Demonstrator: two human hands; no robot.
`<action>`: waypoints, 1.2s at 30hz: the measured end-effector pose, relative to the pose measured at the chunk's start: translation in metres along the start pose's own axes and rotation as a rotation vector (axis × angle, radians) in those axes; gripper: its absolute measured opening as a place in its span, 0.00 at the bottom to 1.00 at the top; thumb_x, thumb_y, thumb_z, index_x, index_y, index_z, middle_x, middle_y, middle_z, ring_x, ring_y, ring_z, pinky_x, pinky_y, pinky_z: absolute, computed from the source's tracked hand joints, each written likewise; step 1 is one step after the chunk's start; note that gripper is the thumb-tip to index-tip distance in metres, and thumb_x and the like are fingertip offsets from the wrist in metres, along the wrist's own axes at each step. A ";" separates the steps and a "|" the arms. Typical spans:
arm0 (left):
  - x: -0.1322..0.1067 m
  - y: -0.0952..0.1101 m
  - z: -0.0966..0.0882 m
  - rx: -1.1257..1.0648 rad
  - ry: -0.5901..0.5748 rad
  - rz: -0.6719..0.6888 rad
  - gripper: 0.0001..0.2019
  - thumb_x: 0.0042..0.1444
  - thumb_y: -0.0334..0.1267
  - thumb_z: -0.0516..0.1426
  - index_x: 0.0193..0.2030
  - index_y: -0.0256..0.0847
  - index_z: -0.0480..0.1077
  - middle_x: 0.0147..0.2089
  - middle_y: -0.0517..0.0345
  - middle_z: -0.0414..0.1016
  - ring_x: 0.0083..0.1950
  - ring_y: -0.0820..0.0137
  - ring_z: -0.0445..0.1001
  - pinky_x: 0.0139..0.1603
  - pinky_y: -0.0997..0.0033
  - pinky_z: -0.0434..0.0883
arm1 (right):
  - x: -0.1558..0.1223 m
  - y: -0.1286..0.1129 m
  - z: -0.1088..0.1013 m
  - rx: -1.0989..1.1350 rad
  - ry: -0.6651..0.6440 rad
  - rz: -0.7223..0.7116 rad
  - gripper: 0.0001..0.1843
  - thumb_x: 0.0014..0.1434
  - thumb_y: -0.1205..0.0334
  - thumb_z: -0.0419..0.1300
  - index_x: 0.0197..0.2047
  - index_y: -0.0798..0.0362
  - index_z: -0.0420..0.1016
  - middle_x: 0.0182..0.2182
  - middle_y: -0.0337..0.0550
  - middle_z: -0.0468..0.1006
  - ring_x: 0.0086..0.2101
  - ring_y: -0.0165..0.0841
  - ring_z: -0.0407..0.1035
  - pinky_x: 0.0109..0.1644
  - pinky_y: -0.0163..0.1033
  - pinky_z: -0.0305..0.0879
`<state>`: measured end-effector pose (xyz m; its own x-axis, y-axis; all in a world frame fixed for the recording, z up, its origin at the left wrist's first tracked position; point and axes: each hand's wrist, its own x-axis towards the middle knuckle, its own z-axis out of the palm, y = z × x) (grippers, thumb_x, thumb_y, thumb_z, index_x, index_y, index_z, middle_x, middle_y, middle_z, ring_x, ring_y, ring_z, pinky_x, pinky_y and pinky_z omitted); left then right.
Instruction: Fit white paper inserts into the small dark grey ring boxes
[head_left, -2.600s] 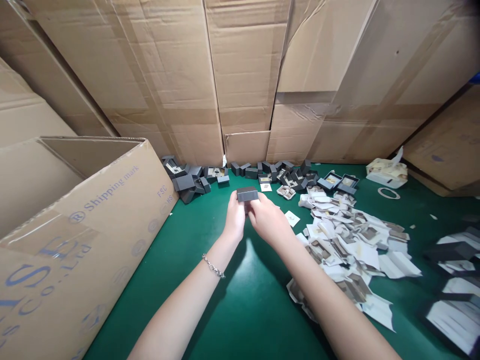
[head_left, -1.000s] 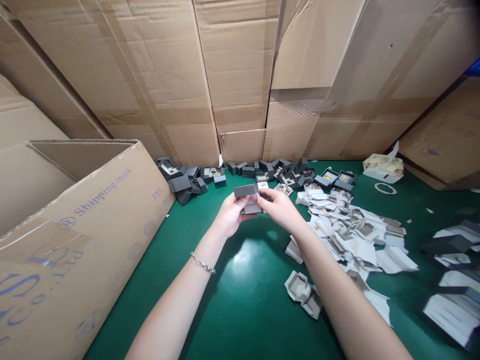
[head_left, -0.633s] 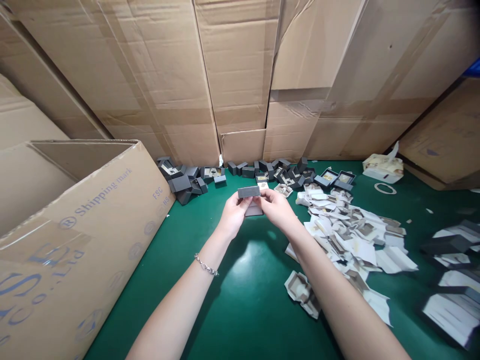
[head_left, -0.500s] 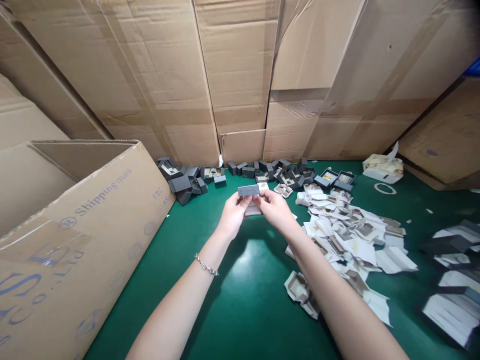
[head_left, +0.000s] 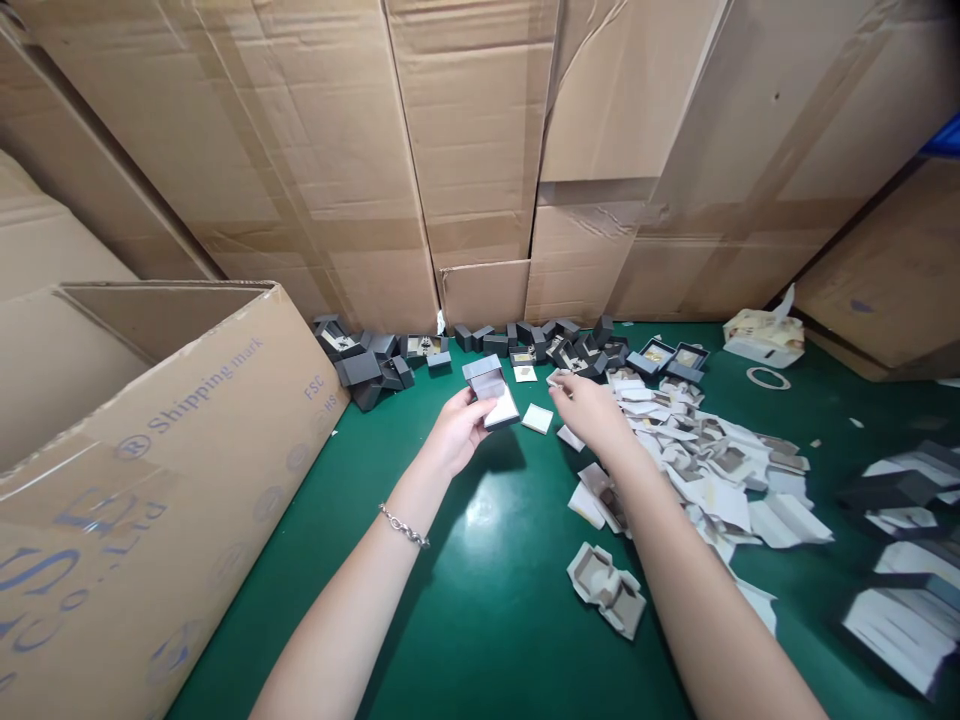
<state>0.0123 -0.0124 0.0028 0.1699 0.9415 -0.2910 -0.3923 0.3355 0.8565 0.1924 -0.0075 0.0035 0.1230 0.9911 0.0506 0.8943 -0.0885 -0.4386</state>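
Note:
My left hand [head_left: 454, 432] holds a small grey hinged box [head_left: 490, 389] that stands open, its pale inside showing, just above the green table [head_left: 480, 560]. A small white square card [head_left: 537, 418] lies on the table right beside the box. My right hand [head_left: 589, 410] hovers a little to the right of that card, palm down, fingers loosely curled, holding nothing I can see. It is next to the heap of white paper inserts [head_left: 705, 470].
A row of small grey boxes [head_left: 480, 345] lies along the cardboard wall at the back. A large open carton [head_left: 150, 440] stands at the left. A crumpled insert [head_left: 606, 590] lies near my right forearm. Dark trays with white sheets [head_left: 900, 590] sit at the right edge.
The grey box, held shut by both hands before, is now open in my left hand alone. My right hand has let go and moved right; a white card now lies beside the box.

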 end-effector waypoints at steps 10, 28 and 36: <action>0.007 0.005 -0.011 -0.057 0.011 0.021 0.15 0.54 0.27 0.55 0.49 0.35 0.68 0.46 0.51 0.76 0.38 0.74 0.76 0.38 0.77 0.73 | 0.000 0.014 0.019 -0.318 -0.207 0.054 0.19 0.51 0.62 0.61 0.45 0.66 0.74 0.44 0.66 0.71 0.48 0.51 0.66 0.47 0.47 0.62; -0.001 0.012 -0.012 0.013 -0.175 0.027 0.20 0.51 0.30 0.60 0.52 0.36 0.65 0.51 0.49 0.73 0.45 0.71 0.75 0.50 0.69 0.70 | -0.010 -0.010 -0.033 1.083 -0.238 0.151 0.06 0.49 0.61 0.63 0.31 0.54 0.73 0.23 0.37 0.73 0.22 0.24 0.66 0.29 0.29 0.67; -0.007 0.013 -0.006 0.055 -0.199 -0.029 0.21 0.50 0.30 0.61 0.51 0.37 0.66 0.51 0.49 0.73 0.43 0.71 0.75 0.47 0.70 0.71 | -0.014 -0.015 -0.031 1.309 -0.175 0.018 0.15 0.44 0.55 0.67 0.33 0.52 0.71 0.17 0.28 0.68 0.14 0.19 0.54 0.20 0.29 0.63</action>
<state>0.0003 -0.0143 0.0131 0.3582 0.9047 -0.2307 -0.3357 0.3554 0.8724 0.1908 -0.0229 0.0374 -0.0150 0.9992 -0.0372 -0.1933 -0.0394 -0.9803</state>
